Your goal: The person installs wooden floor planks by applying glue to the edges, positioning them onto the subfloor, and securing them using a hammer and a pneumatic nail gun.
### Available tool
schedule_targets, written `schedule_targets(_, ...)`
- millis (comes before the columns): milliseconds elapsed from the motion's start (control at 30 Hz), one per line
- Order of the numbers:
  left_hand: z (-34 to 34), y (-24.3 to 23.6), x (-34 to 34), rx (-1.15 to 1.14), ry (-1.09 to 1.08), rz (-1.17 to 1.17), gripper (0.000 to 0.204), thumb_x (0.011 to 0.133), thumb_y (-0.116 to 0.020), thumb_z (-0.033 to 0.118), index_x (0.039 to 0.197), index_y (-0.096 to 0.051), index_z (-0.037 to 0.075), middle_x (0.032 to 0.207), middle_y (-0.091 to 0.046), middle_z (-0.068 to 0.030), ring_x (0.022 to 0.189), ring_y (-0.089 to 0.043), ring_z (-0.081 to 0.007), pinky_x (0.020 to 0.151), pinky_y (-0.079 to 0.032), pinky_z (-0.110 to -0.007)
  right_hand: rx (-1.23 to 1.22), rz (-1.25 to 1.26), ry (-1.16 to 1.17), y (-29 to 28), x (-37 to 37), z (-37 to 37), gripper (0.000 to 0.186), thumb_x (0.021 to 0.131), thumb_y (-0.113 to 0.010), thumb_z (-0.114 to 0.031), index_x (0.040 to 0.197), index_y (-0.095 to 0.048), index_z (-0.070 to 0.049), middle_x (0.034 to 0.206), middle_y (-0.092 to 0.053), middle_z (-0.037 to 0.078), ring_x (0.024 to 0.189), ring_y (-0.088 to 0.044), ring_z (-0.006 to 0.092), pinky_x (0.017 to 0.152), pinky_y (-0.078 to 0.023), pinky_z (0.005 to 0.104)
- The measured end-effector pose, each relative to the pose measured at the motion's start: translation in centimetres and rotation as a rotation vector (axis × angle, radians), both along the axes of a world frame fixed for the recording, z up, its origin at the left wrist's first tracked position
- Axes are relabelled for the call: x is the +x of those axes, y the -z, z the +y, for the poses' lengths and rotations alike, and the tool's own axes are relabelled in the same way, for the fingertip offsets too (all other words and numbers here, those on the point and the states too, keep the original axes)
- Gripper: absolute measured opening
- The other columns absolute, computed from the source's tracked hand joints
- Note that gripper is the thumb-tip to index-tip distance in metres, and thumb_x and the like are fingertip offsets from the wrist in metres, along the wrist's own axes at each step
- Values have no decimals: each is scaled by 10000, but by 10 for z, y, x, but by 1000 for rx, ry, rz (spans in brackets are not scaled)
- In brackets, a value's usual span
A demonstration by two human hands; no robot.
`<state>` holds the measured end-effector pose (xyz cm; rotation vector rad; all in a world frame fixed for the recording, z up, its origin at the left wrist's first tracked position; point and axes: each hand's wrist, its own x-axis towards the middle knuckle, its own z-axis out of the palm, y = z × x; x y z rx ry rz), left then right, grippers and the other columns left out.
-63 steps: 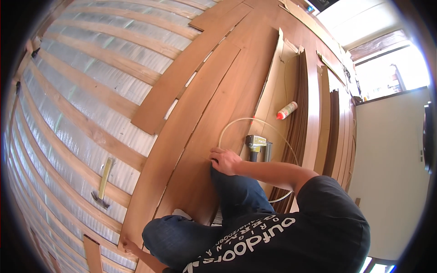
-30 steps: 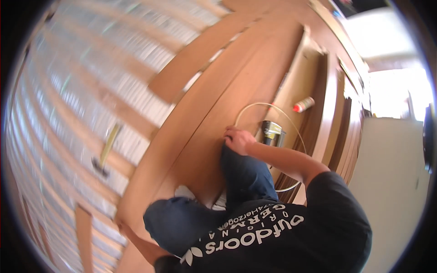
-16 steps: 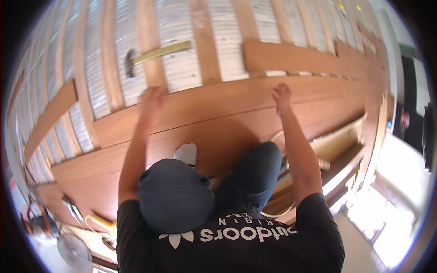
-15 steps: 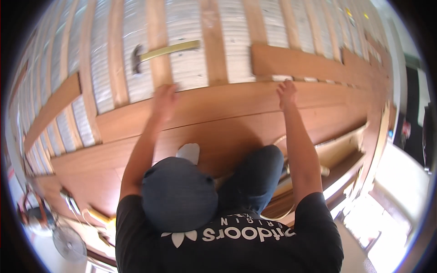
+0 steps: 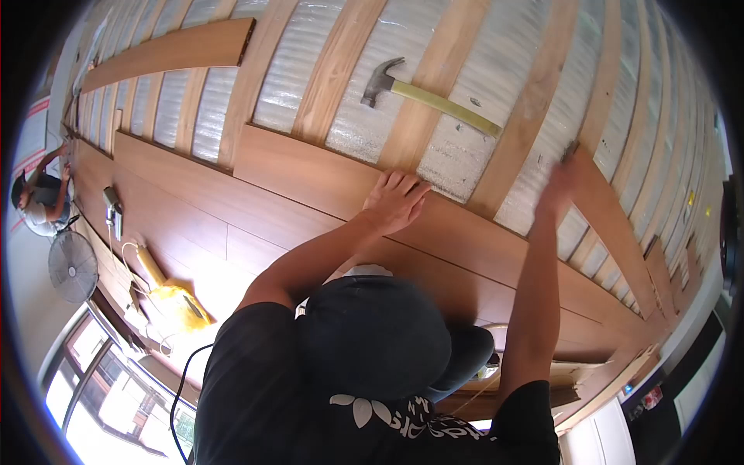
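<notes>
My left hand (image 5: 397, 203) lies on a brown wooden floor plank (image 5: 310, 163), its fingers laid over the plank's far edge. Nothing is gripped in it. My right hand (image 5: 552, 198) reaches out farther, beside the near end of a loose plank (image 5: 616, 225) that slants across the battens on the right. That hand is smeared by motion, so its fingers do not show clearly. Beyond my left hand, a claw hammer (image 5: 446, 107) with a yellow-green handle lies across a batten.
Wooden battens (image 5: 434, 85) run over silvery sheeting ahead. Another loose plank (image 5: 174, 53) lies far left. On the laid floor at left are a power tool (image 5: 113, 205) and a bright yellow object (image 5: 178, 306). A fan (image 5: 73, 267) and a crouching person (image 5: 48, 198) are at the far left.
The view has turned left, so the hammer appears farther right. My right hand has left the laid plank's edge and moved toward the loose plank's end. My left hand has settled on the plank.
</notes>
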<state>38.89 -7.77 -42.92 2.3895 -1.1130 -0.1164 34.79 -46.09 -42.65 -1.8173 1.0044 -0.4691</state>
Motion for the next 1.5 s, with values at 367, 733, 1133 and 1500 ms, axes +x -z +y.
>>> schedule_targets(367, 16, 0, 13, -214, 92, 168, 348, 800, -715, 124, 1133, -695, 222, 1214, -611, -5, 1191, -540, -294, 1019, -432, -485, -651, 740, -1117, -62, 151, 159, 253, 904, -608, -204, 1103, -596, -49, 1006, -713, 159, 972, -688, 388, 841, -539, 512)
schedule_targets(733, -41, 0, -39, -398, 434, 362, 234, 774, -694, 72, 966, -704, 205, 939, -674, 32, 927, -634, -224, 821, -470, -373, -125, 736, -856, -125, -78, 7, 418, 868, -781, -255, 1240, -632, -137, 999, -727, 199, 956, -699, 404, 834, -557, 448)
schedule_targets(1133, -37, -2, -36, -249, 533, 345, 177, 731, -674, 54, 853, -643, 177, 830, -639, 29, 832, -618, -206, 788, -444, -367, -389, 1354, -1253, -82, -46, -37, 484, 918, -546, -94, 1401, -542, -122, 1134, -721, 187, 1070, -697, 379, 902, -554, 514)
schedule_targets(1500, -45, -7, -42, -208, 556, 321, 164, 729, -666, 49, 827, -621, 173, 839, -618, 28, 852, -596, -213, 797, -435, -378, -495, 1333, -1061, -86, -68, -84, 497, 929, -551, -112, 1424, -533, -158, 1132, -728, 180, 1057, -705, 369, 901, -560, 512)
